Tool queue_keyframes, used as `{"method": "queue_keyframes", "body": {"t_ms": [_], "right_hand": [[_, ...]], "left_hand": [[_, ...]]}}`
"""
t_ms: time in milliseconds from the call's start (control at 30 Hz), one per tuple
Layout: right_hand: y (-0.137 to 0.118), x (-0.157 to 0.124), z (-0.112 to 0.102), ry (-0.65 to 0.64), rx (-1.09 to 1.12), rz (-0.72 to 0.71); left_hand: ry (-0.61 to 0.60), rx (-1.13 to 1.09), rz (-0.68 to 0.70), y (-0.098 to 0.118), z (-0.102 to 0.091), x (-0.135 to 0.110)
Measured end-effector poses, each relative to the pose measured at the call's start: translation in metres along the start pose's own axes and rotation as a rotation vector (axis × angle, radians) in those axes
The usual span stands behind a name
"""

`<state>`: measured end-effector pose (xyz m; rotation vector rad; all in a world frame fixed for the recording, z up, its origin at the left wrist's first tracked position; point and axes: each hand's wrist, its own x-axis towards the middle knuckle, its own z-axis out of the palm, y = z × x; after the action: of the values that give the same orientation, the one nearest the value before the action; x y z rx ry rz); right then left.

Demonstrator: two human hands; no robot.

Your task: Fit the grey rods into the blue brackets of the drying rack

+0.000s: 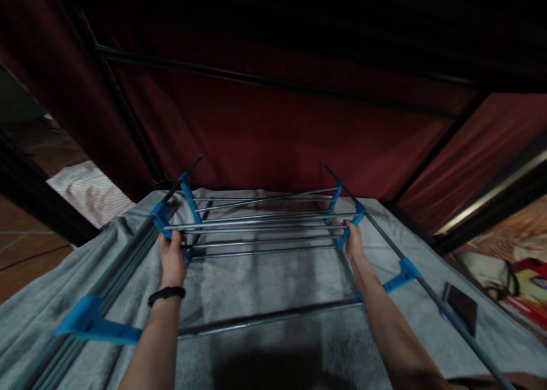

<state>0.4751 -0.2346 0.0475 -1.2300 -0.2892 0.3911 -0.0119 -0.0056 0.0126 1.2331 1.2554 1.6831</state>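
Observation:
A folding drying rack (260, 224) of grey metal rods and blue plastic joints lies over a grey blanket (273, 287). My left hand (172, 257), with a black band on its wrist, is closed around the rack's left side near a blue joint. At the right side, my right hand (352, 240) grips the frame by another blue joint. Both arms reach forward across the rack's lower crossbar (265, 319).
Dark red curtains (273, 128) hang behind the rack. A dark phone-like object (459, 305) lies on the blanket at the right. A striped pillow (88, 190) sits at the left, and colourful items (519, 281) lie at the far right.

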Motion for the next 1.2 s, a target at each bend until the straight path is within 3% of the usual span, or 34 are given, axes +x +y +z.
{"method": "queue_keyframes", "body": {"t_ms": [233,533,633,700,767,867,967,1033,1200], "right_hand": [[0.006,0.006,-0.009,-0.031,0.05,-0.023],[0.016,0.003,-0.011,0.045,0.007,-0.024],[0.025,-0.011,-0.02,0.173,-0.076,-0.07],[0.034,-0.032,-0.024,0.272,-0.161,-0.104],[0.041,-0.06,-0.022,0.285,-0.197,-0.133],[0.039,-0.099,0.001,0.086,-0.209,-0.15],[0.022,-0.121,0.041,-0.288,-0.045,0.054],[0.009,-0.125,0.071,-0.453,0.086,0.206],[-0.004,-0.123,0.121,-0.596,0.259,0.418]], "left_hand": [[-0.007,-0.341,-0.144,0.016,0.004,-0.002],[0.012,-0.287,-0.144,0.018,0.006,-0.005],[0.012,-0.289,-0.152,0.017,0.006,-0.004],[0.023,-0.278,-0.143,0.016,0.006,-0.004],[0.034,-0.23,-0.108,0.016,0.007,-0.005],[0.045,-0.117,-0.014,0.019,0.008,-0.007],[0.077,-0.048,0.08,0.028,0.01,-0.006],[0.102,-0.044,0.133,0.035,0.012,-0.004],[0.082,-0.064,0.143,0.045,0.013,0.0]]}}
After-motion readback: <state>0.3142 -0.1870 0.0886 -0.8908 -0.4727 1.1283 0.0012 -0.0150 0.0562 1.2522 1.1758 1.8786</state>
